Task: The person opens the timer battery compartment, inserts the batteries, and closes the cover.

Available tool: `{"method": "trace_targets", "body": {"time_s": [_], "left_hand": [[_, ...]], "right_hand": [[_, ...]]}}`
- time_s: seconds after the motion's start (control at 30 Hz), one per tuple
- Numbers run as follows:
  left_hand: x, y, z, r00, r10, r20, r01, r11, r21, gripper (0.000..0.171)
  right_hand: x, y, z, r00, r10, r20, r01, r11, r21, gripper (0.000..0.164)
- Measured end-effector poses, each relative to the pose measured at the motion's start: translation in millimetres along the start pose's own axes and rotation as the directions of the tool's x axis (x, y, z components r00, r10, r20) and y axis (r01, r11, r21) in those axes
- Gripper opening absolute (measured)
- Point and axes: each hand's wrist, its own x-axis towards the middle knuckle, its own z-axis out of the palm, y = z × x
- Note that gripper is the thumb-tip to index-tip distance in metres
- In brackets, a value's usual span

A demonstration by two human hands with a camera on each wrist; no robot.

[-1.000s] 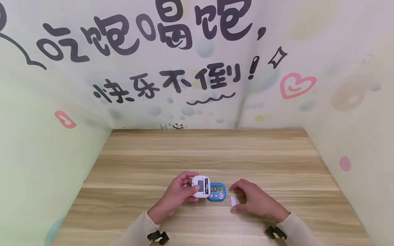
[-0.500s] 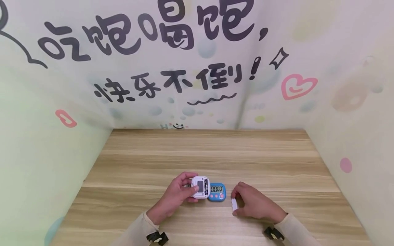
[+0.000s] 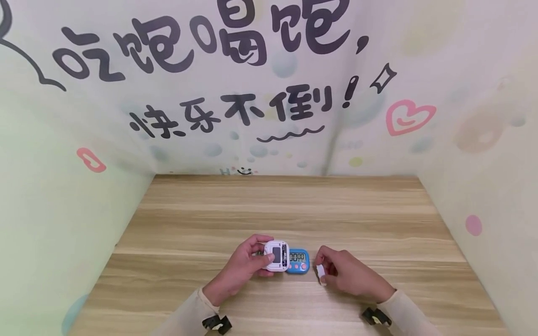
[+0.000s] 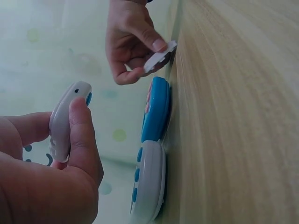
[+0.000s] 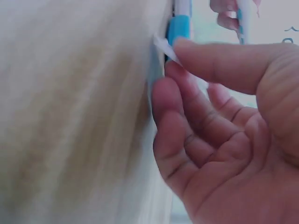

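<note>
My left hand (image 3: 241, 265) grips a white digital timer (image 3: 276, 255) above the table, its back turned up and a battery slot uncovered along the right side. In the slot I make out something dark and shiny, too small to name. A small white battery cover (image 3: 321, 271) is pinched between the thumb and fingers of my right hand (image 3: 350, 270); the left wrist view shows small tabs along the edge of the cover (image 4: 160, 57). Between the hands lies a blue timer (image 3: 299, 268), screen up, with pink buttons.
Touching the blue timer's end is a second white timer (image 4: 148, 182) with blue buttons, on the table and mostly behind my left hand in the head view. The wood-grain table (image 3: 210, 205) meets printed walls (image 3: 201, 154) at the back and sides.
My right fingers have closed on the battery cover, which stood loosely by the thumb, and tilted it slightly. The left hand keeps hold of the white timer, almost in place.
</note>
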Motion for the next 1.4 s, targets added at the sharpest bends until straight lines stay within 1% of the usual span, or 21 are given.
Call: {"method": "trace_targets", "body": {"time_s": [0.17,0.27,0.33,0.47,0.63,0.73,0.83,0.97,1.07,1.1,1.23,1.33,1.4], "left_hand": [[0.2,-0.1,1.6,1.000,0.005,0.010,-0.005,1.000,-0.004,0.053],[0.4,-0.3,2.5,1.000,0.007,0.020,-0.007,1.000,-0.003,0.054],[0.7,-0.1,3.0,1.000,0.008,0.020,-0.008,1.000,0.001,0.054],[1.6,1.5,4.0,1.000,0.009,0.013,-0.009,1.000,0.010,0.054],[2.4,4.7,6.0,1.000,0.010,0.005,-0.010,1.000,0.012,0.056],[3.0,5.7,7.9,1.000,0.012,0.006,-0.012,1.000,0.009,0.057],[3.4,5.3,10.1,1.000,0.012,0.009,-0.012,1.000,0.002,0.058],[3.6,3.5,13.1,1.000,0.011,0.007,-0.011,1.000,-0.014,0.055],[3.6,3.0,15.0,1.000,0.018,0.009,-0.017,1.000,-0.020,0.054],[3.5,3.1,15.5,1.000,0.020,0.011,-0.020,1.000,-0.020,0.054],[2.8,4.7,17.5,0.999,0.029,0.019,-0.029,0.999,-0.015,0.055],[2.1,5.8,18.3,0.999,0.027,0.020,-0.027,1.000,-0.012,0.055],[1.9,6.2,18.6,0.999,0.027,0.021,-0.026,1.000,-0.015,0.056]], "right_hand": [[3.3,-2.9,-7.0,0.997,-0.062,-0.054,0.065,0.996,0.053,0.028],[8.2,-5.8,-10.2,0.989,-0.112,-0.099,0.121,0.989,0.090,0.028],[12.1,-7.9,-11.6,0.983,-0.131,-0.127,0.146,0.983,0.111,0.027],[19.4,-12.3,-13.4,0.977,-0.139,-0.164,0.165,0.973,0.161,0.029],[27.4,-19.9,-14.5,0.975,-0.135,-0.176,0.175,0.956,0.234,0.029],[30.8,-26.7,-14.4,0.977,-0.115,-0.179,0.162,0.947,0.278,0.027],[33.4,-32.5,-13.0,0.979,-0.093,-0.179,0.151,0.926,0.346,0.027],[36.2,-37.7,-8.3,0.986,-0.047,-0.161,0.119,0.873,0.474,0.026],[38.6,-40.6,-4.0,0.990,-0.016,-0.140,0.090,0.837,0.540,0.025],[39.4,-41.4,-2.6,0.991,-0.008,-0.135,0.081,0.830,0.551,0.024],[42.3,-43.3,1.9,0.992,0.018,-0.127,0.056,0.832,0.552,0.023],[43.8,-43.6,4.1,0.990,0.032,-0.136,0.044,0.854,0.519,0.023],[44.6,-43.9,5.0,0.988,0.036,-0.148,0.041,0.875,0.483,0.023]]}}
